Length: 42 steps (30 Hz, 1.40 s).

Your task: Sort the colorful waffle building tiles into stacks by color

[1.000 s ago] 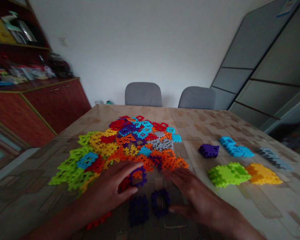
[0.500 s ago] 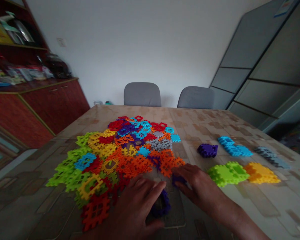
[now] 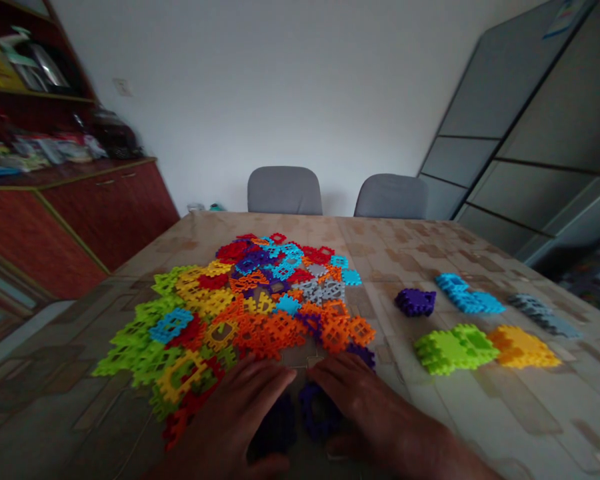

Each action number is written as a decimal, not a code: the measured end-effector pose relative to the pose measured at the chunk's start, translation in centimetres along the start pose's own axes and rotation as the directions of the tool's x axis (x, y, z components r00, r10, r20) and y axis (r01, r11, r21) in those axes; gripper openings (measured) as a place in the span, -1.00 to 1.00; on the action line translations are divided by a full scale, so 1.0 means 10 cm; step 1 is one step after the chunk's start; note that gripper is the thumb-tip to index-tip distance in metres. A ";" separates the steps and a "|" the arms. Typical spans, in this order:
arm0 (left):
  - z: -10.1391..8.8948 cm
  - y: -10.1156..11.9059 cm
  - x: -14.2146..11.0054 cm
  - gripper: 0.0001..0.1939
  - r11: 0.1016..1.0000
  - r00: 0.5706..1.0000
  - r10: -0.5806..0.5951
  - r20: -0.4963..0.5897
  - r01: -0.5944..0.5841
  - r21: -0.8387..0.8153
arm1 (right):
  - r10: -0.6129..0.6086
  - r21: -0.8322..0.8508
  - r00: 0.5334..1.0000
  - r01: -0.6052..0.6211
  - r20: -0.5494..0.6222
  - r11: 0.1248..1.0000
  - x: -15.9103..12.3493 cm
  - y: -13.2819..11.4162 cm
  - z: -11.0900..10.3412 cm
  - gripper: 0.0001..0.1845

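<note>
My left hand (image 3: 245, 407) is low in the middle, its fingers and thumb curled around a dark purple interlocking plastic piece (image 3: 283, 423). Beside it, my right hand (image 3: 363, 397) grips another purple piece (image 3: 316, 410), which has an open centre and toothed edges. The two purple pieces are close together; shadow and my fingers hide much of them. Just beyond my right hand lies a loose purple piece (image 3: 364, 355). A heap of toothed pieces in many colours spreads in front of my left hand, with orange pieces (image 3: 270, 333) nearest the fingertips.
Sorted stacks stand on the right: purple (image 3: 415, 302), light blue (image 3: 467, 293), green (image 3: 455, 347), yellow (image 3: 525, 347) and grey (image 3: 543, 315). Two grey chairs (image 3: 284, 190) are behind the patterned table (image 3: 380, 250). A red-brown cabinet (image 3: 110, 213) is at the left.
My right hand has moved left and nearer, away from the orange pieces, to a purple piece beside my left hand. The left hand has shifted slightly left. Another purple piece now shows behind my right hand.
</note>
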<state>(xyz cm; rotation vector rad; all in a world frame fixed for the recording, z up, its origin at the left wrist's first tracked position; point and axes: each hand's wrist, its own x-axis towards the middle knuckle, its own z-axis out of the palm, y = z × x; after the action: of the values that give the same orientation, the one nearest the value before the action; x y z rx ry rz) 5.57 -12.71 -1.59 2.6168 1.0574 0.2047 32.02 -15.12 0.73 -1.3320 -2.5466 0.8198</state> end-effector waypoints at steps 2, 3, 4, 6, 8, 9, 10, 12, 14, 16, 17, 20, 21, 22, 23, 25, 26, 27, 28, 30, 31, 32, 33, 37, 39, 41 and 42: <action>-0.01 0.00 0.00 -0.15 1.000 1.000 0.007 0.027 -0.007 -0.021 | 0.015 -0.006 1.000 -0.015 -0.023 1.000 0.02 0.01 0.01 -0.27; -0.02 0.01 0.01 -0.15 1.000 0.999 0.005 0.041 -0.004 -0.030 | 0.020 -0.009 0.999 -0.020 -0.033 1.000 0.02 0.01 0.01 -0.30; -0.03 0.02 0.02 -0.15 0.999 0.998 0.002 0.056 0.000 -0.037 | 0.022 -0.014 0.999 -0.023 -0.040 1.000 0.02 0.01 0.01 -0.32; -0.04 0.04 0.04 -0.15 0.999 0.997 -0.008 0.079 0.012 -0.050 | 0.030 -0.024 0.999 -0.031 -0.036 0.999 0.03 0.01 0.01 -0.34; -0.06 0.06 0.06 -0.17 0.998 0.996 -0.008 0.084 0.013 -0.061 | 0.039 -0.029 0.999 -0.040 -0.029 0.999 0.03 0.01 0.02 -0.35; -0.07 0.07 0.07 -0.17 0.998 0.996 -0.005 0.086 0.010 -0.064 | 0.040 -0.028 0.999 -0.041 -0.031 0.999 0.03 0.02 0.03 -0.35; -0.07 0.08 0.08 -0.17 0.998 0.996 -0.001 0.091 0.007 -0.065 | 0.039 -0.026 0.999 -0.040 -0.037 0.999 0.03 0.02 0.04 -0.34; -0.06 0.08 0.09 -0.14 0.998 0.993 -0.011 0.115 0.018 -0.062 | 0.030 -0.029 0.998 -0.031 -0.054 0.999 0.02 0.03 0.05 -0.31; -0.03 0.08 0.09 -0.11 0.997 0.988 -0.028 0.149 0.038 -0.061 | 0.016 -0.037 0.998 -0.018 -0.053 0.999 0.01 0.03 0.05 -0.22; 0.01 0.08 0.07 -0.07 0.997 0.987 -0.039 0.157 0.048 -0.055 | 0.017 -0.036 1.000 -0.018 -0.022 0.999 0.00 0.01 0.01 -0.12; 0.02 0.08 0.05 -0.06 0.998 0.988 -0.037 0.153 0.046 -0.050 | 0.022 -0.029 1.000 -0.022 -0.002 0.999 -0.01 0.00 -0.02 -0.09; -0.06 0.02 0.04 -0.08 0.998 0.995 -0.039 0.090 0.043 -0.046 | 0.053 -0.012 0.997 -0.052 0.048 0.999 -0.04 -0.06 -0.12 -0.06; -0.12 -0.03 0.07 -0.14 0.998 0.998 -0.033 0.051 0.036 -0.049 | 0.063 -0.013 0.996 -0.062 0.056 0.998 -0.04 -0.08 -0.14 -0.06; -0.19 -0.09 0.11 -0.21 0.998 1.000 -0.027 0.000 0.027 -0.050 | 0.072 -0.018 0.995 -0.071 0.062 0.997 -0.04 -0.09 -0.16 -0.06; -0.27 -0.17 0.19 -0.33 0.999 0.998 -0.007 -0.059 0.004 -0.046 | 0.081 -0.027 0.994 -0.079 0.067 0.996 -0.04 -0.10 -0.17 -0.06; -0.43 -0.36 0.42 -0.54 0.999 0.989 0.047 -0.140 -0.050 -0.017 | 0.087 -0.049 0.993 -0.084 0.077 0.995 -0.04 -0.11 -0.18 -0.06; -0.49 -0.47 0.57 -0.61 0.997 0.985 0.079 -0.153 -0.078 0.007 | 0.086 -0.062 0.993 -0.081 0.079 0.995 -0.03 -0.11 -0.18 -0.05; -0.53 -0.58 0.73 -0.65 0.996 0.982 0.089 -0.165 -0.087 0.016 | 0.081 -0.074 0.994 -0.075 0.077 0.994 -0.03 -0.10 -0.17 -0.04; -0.56 -0.69 0.89 -0.69 0.996 0.982 0.093 -0.163 -0.091 0.022 | 0.071 -0.083 0.995 -0.065 0.074 0.994 -0.03 -0.10 -0.16 -0.03; -0.57 -0.89 1.19 -0.77 0.994 0.983 0.103 -0.152 -0.098 0.039 | 0.045 -0.094 0.997 -0.039 0.061 0.995 -0.03 -0.08 -0.14 -0.02; -0.56 -0.98 1.32 -0.82 0.994 0.984 0.109 -0.143 -0.103 0.047 | 0.033 -0.098 0.998 -0.028 0.050 0.995 -0.04 -0.07 -0.13 -0.03; -0.55 -1.06 1.43 -0.85 0.993 0.985 0.116 -0.126 -0.110 0.053 | 0.025 -0.101 0.999 -0.021 0.040 0.995 -0.04 -0.06 -0.13 -0.03; -0.54 -1.14 1.52 -0.84 0.992 0.987 0.121 -0.110 -0.115 0.056 | 0.019 -0.103 0.999 -0.016 0.033 0.995 -0.05 -0.05 -0.13 -0.03; -0.56 -1.43 1.71 -0.76 0.993 0.991 0.114 -0.065 -0.113 0.030 | -0.012 -0.084 0.999 0.016 0.048 0.996 -0.07 -0.03 -0.14 -0.02; -0.61 -1.59 1.72 -0.75 0.997 0.994 0.080 -0.078 -0.080 0.005 | -0.019 -0.072 0.999 0.022 0.043 0.997 -0.07 -0.02 -0.14 -0.03; -0.68 -1.74 1.69 -0.73 1.000 0.992 0.024 -0.123 -0.026 -0.015 | -0.013 -0.073 0.999 0.015 0.037 0.997 -0.06 0.00 -0.13 -0.03; -0.72 -1.82 1.67 -0.72 1.000 0.988 -0.008 -0.154 0.005 -0.021 | -0.015 -0.075 0.999 0.019 0.046 0.997 -0.05 0.01 -0.12 -0.02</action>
<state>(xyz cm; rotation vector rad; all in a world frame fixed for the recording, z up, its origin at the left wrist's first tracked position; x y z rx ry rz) 3.90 12.90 -0.70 2.6137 1.1066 0.4205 32.85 -14.98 1.73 -1.3260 -2.6446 0.7662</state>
